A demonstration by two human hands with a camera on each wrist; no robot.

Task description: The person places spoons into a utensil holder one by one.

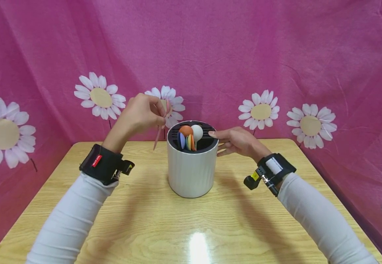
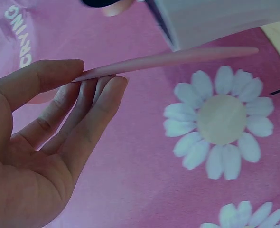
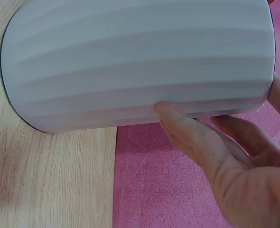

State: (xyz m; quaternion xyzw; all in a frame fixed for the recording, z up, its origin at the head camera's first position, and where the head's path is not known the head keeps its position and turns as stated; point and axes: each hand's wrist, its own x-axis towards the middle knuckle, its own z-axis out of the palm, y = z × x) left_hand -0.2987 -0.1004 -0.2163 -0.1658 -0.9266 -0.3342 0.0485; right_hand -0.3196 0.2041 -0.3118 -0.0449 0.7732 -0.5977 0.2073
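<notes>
A pink spoon [image 1: 157, 139] hangs slanted from my left hand [image 1: 143, 113], which pinches it near its bowl between thumb and fingers. Its thin handle [image 2: 178, 58] points down toward the table, left of a white ribbed utensil holder [image 1: 191, 172]. My right hand [image 1: 238, 141] touches the holder's right side, thumb at the black slotted top [image 1: 207, 147] and fairly straight fingers [image 3: 178, 118] along the wall. Out of the top's open compartment stick a round orange head [image 1: 186, 130], a round white head [image 1: 197, 132] and several coloured spoons [image 1: 181, 140] seen edge-on.
The holder stands upright toward the back of a wooden table [image 1: 138, 227]. A pink cloth [image 1: 191, 47] with printed daisies hangs behind and at both sides. Black camera straps [image 1: 102, 163] circle both wrists.
</notes>
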